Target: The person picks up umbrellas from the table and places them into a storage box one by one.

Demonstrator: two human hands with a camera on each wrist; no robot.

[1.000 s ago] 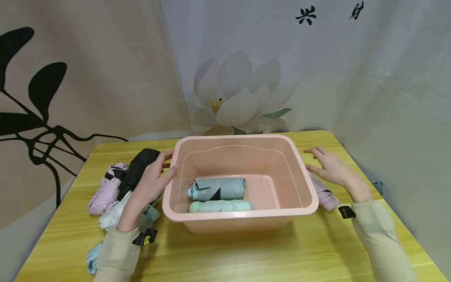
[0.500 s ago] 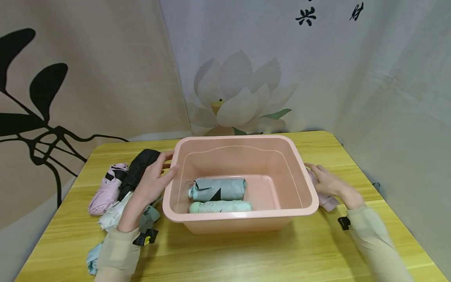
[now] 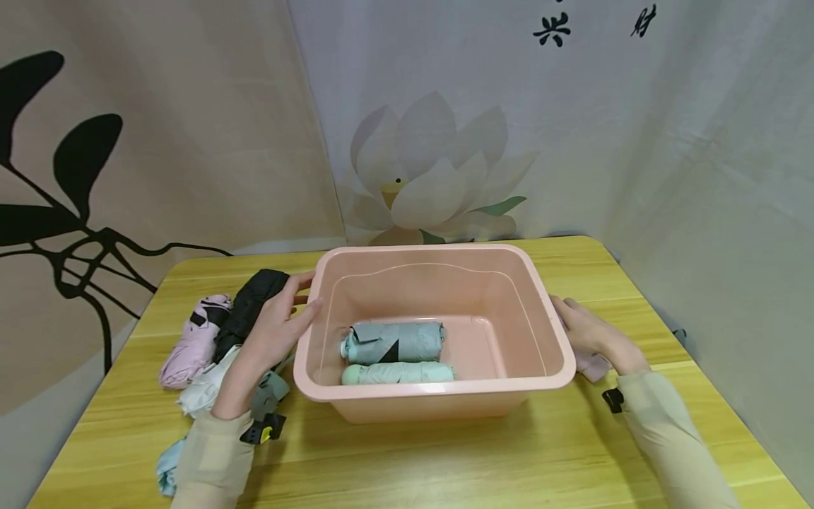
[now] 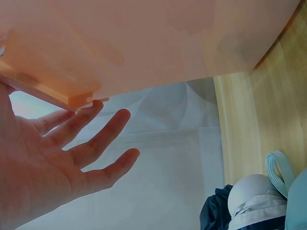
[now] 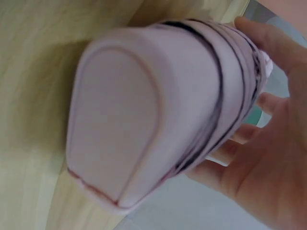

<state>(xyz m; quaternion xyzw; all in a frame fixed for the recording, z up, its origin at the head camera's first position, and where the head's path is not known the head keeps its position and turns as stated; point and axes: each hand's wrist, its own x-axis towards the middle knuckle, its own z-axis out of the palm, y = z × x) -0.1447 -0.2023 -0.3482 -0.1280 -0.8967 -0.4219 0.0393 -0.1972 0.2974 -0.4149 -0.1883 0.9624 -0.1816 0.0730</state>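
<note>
A pink plastic basin stands mid-table, with a grey-blue folded umbrella and a mint green one lying side by side inside. My left hand is at its left rim, thumb on the edge; in the left wrist view the fingers spread loosely below the rim. Beyond the basin's right wall, my right hand grips a pale lilac folded umbrella. The right wrist view shows thumb and fingers on either side of its far part, and dark bands around its body.
Left of the basin lie several more folded umbrellas: a pink-lilac one, a black one, a white one, a grey-green one and a light blue one. A printed curtain hangs behind the wooden table.
My right hand has come down and in toward the basin, from hovering over the lilac umbrella to gripping it. The left hand and the basin have stayed put.
</note>
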